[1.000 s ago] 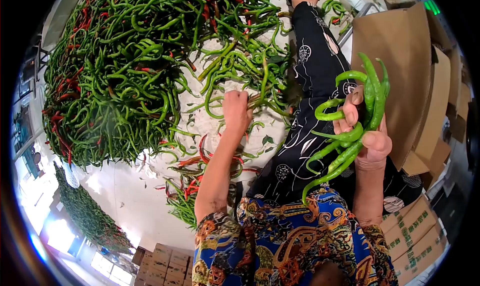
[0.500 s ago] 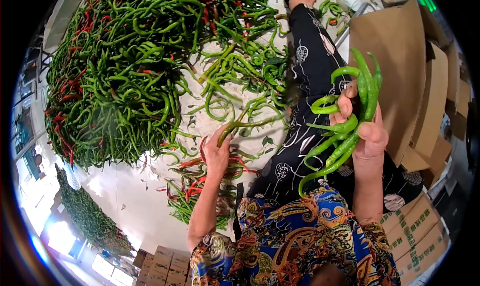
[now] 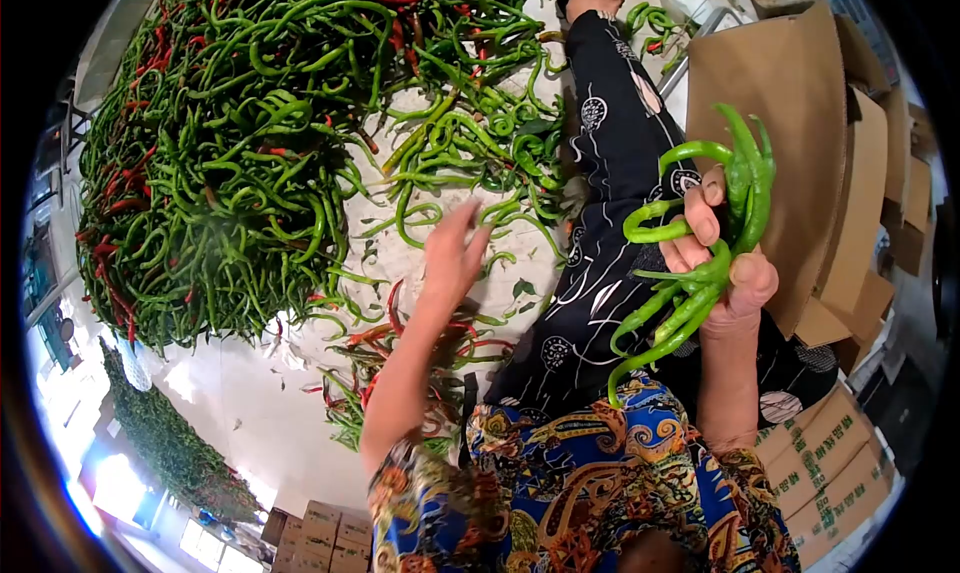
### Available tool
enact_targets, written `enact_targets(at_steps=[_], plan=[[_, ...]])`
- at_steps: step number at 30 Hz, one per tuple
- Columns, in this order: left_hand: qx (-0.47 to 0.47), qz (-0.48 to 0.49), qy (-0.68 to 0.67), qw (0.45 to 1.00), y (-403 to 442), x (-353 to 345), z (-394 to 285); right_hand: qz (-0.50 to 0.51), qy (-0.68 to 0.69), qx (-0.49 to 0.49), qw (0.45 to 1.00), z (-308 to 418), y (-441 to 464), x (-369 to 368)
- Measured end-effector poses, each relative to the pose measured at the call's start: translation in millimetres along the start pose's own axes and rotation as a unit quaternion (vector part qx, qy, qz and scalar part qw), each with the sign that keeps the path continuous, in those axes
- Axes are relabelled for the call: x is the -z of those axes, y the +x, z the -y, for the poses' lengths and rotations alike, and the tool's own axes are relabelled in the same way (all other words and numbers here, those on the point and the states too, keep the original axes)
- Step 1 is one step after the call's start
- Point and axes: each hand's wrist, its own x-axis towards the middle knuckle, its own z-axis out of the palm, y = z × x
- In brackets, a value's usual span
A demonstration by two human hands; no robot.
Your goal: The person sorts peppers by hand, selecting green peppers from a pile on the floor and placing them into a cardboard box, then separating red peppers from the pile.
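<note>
My right hand [image 3: 722, 258] is closed round a bunch of long green chili peppers [image 3: 745, 188], their curved ends sticking out above and below the fingers. My left hand [image 3: 455, 255] is over the pale floor with its fingers stretched out, and I see nothing in it. Just beyond its fingertips lies a loose scatter of green chili peppers [image 3: 465, 143]. A smaller pile of red and green chili peppers [image 3: 375, 358] lies beside and partly behind my left forearm.
A large heap of green and red chili peppers [image 3: 240, 163] fills the left. An open cardboard box [image 3: 760, 103] stands beyond my right hand. My outstretched leg [image 3: 615, 163] lies between floor peppers and box. Stacked printed cartons [image 3: 835, 473] are at lower right.
My left hand has let go of a brownish-green pepper and moved slightly up and right, its fingers now extended. My right hand still holds its bunch, which has turned a little.
</note>
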Motion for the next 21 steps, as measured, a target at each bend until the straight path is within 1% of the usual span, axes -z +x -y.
enact_targets(at_steps=[1,3,6,9,10,11,12,13,14,17,18,19,20,21], plan=[[-0.07,-0.061,0.023,0.995,31,-31,7,-0.01,-0.01,0.001,1.0,1,0,-2],[-0.114,-0.12,0.079,0.983,83,-76,5,-0.02,-0.014,-0.003,1.0,2,0,-3],[-0.047,-0.117,0.177,0.976,112,-113,13,-0.017,-0.02,-0.005,1.0,1,-1,0],[-0.051,-0.129,0.194,0.971,110,-116,30,-0.003,-0.005,0.003,1.0,3,0,0],[-0.069,-0.164,0.167,0.97,105,-111,32,0.005,0.011,0.0,1.0,3,0,3],[-0.065,-0.164,0.139,0.974,99,-106,41,0.013,0.025,0.0,1.0,3,1,4],[0.073,-0.115,0.023,0.99,93,-94,33,0.022,0.039,0.001,0.999,3,1,4],[0.209,-0.061,-0.094,0.971,89,-81,26,0.03,0.053,0.002,0.998,3,2,5],[0.203,-0.077,-0.255,0.942,86,-87,48,0.038,0.061,0.004,0.997,2,2,5],[0.2,-0.035,-0.465,0.862,86,-76,-2,0.051,0.071,0.002,0.996,1,3,8],[0.165,0.02,-0.411,0.896,94,-84,1,0.042,0.067,-0.001,0.997,1,3,7],[0.144,0.036,-0.396,0.906,100,-92,-5,0.033,0.063,-0.003,0.998,1,3,5],[0.122,0.02,-0.29,0.949,112,-110,0,0.023,0.058,-0.005,0.998,2,3,3],[0.099,0.003,-0.181,0.978,124,-128,8,0.024,0.057,-0.001,0.998,2,3,3]])
